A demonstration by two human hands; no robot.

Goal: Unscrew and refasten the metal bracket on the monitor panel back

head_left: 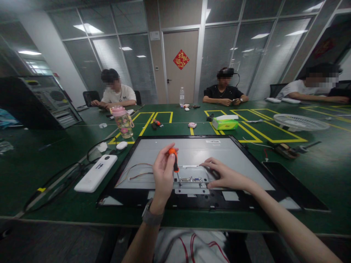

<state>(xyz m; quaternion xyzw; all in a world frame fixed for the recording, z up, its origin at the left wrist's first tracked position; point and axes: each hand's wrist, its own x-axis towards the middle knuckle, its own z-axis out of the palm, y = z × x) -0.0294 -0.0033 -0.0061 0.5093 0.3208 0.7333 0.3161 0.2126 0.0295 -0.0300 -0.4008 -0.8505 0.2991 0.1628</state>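
A monitor panel (233, 157) lies face down on the green table, its grey metal back up inside a black frame. My left hand (163, 173) is closed round an orange-and-black screwdriver (174, 159), held upright with its tip down on a small metal bracket (190, 182) that carries the connector ports. My right hand (223, 175) rests on the panel just right of the bracket, fingers curled and pressing on its edge. Thin wires (137, 171) run across the panel's left part.
A white power bank (95, 172) and black cables lie left of the panel. A pink-lidded bottle (123, 122), a green tissue pack (225, 123), a white fan grille (301, 121) and an open computer case (41, 100) stand around. Three people sit at the far side.
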